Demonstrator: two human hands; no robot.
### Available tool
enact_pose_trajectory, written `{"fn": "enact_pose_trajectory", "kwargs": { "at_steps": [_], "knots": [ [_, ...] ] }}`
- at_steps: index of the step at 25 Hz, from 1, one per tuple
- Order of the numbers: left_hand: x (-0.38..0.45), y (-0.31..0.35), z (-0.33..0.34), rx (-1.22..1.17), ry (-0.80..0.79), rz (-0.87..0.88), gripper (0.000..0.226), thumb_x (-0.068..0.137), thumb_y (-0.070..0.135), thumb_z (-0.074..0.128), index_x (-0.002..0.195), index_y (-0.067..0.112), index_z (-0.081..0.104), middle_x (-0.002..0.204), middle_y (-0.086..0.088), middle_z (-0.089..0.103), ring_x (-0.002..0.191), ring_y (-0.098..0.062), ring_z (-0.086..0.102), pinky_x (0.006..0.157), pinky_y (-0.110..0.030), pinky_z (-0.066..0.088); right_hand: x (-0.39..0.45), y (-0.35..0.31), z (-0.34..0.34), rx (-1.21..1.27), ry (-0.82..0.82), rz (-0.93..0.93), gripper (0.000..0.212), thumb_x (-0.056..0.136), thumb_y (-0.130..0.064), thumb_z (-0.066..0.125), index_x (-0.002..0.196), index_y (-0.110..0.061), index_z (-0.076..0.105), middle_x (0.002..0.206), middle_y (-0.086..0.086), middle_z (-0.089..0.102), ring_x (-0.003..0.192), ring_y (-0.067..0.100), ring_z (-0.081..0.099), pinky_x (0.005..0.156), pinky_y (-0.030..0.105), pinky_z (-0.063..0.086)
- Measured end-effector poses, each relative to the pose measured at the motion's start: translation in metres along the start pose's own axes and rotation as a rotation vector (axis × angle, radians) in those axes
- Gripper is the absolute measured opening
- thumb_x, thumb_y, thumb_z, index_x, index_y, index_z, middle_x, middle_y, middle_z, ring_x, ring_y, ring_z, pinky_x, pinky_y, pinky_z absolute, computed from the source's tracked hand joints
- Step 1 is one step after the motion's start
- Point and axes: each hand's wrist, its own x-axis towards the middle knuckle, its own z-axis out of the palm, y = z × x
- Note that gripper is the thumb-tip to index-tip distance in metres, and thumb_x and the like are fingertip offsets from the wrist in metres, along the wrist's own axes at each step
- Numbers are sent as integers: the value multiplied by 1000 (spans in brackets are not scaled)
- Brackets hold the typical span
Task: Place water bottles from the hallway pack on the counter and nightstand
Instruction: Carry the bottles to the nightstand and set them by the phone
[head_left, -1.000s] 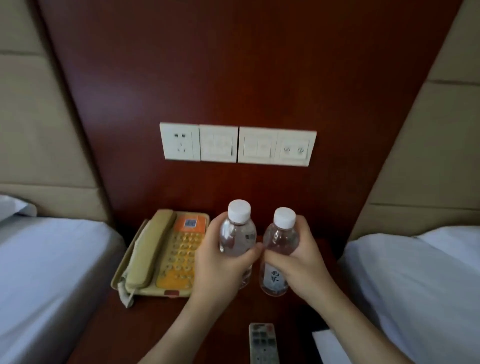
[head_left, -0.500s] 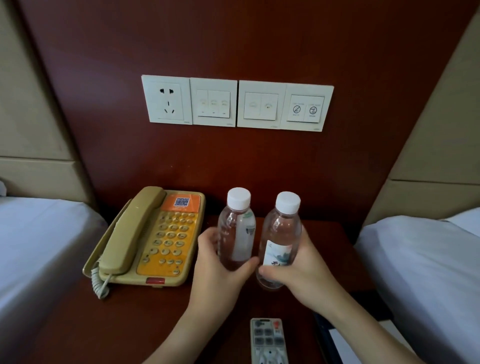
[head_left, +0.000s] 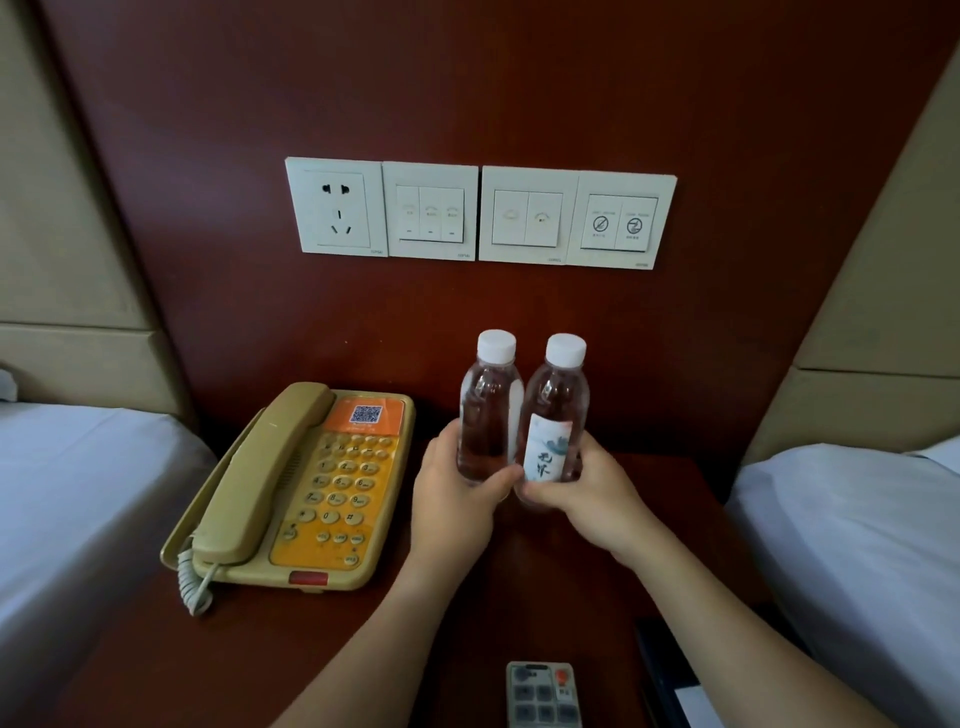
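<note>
A beige corded telephone (head_left: 291, 488) with an orange keypad sits on the left of the dark wooden nightstand (head_left: 670, 483), and a grey remote control (head_left: 543, 693) lies at its near edge. White beds flank it: the left bed (head_left: 78, 509) and the right bed (head_left: 852, 545). A row of white wall plates (head_left: 480, 213) (one socket, three switch panels) is fixed to the wood panel above. The left hand (head_left: 457, 499) wraps its fingers and thumb around the left water bottle (head_left: 488, 415); the right hand (head_left: 582, 493) grasps the right water bottle (head_left: 556, 421), its label facing the camera. Both bottles stand upright, touching side by side, right of the telephone, their bases hidden by the hands.
</note>
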Motion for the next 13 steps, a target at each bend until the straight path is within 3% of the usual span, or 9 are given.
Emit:
{"fn": "enact_pose_trajectory", "kwargs": {
  "at_steps": [4,8,13],
  "knots": [
    [15,-3,11,-77,19,-33,59,76,20,82,122,34,47,108,14,68,94,4,67,83,-27,58,19,7,3,77,16,12,55,72,-10,86,115,-29,58,108,-8,72,93,3,68,63,10,51],
    [19,-3,16,22,100,-31,60,70,40,84,113,31,44,111,13,55,101,-4,60,84,-30,56,22,11,1,93,8,18,53,73,-13,86,114,-31,59,105,-10,73,91,2,70,66,12,52],
    [22,-6,14,5,27,-33,54,79,34,80,119,32,44,112,14,63,90,15,62,74,-14,51,28,17,1,74,30,14,49,69,-19,88,107,-37,62,105,-11,74,96,7,71,84,26,55]
  ]
}}
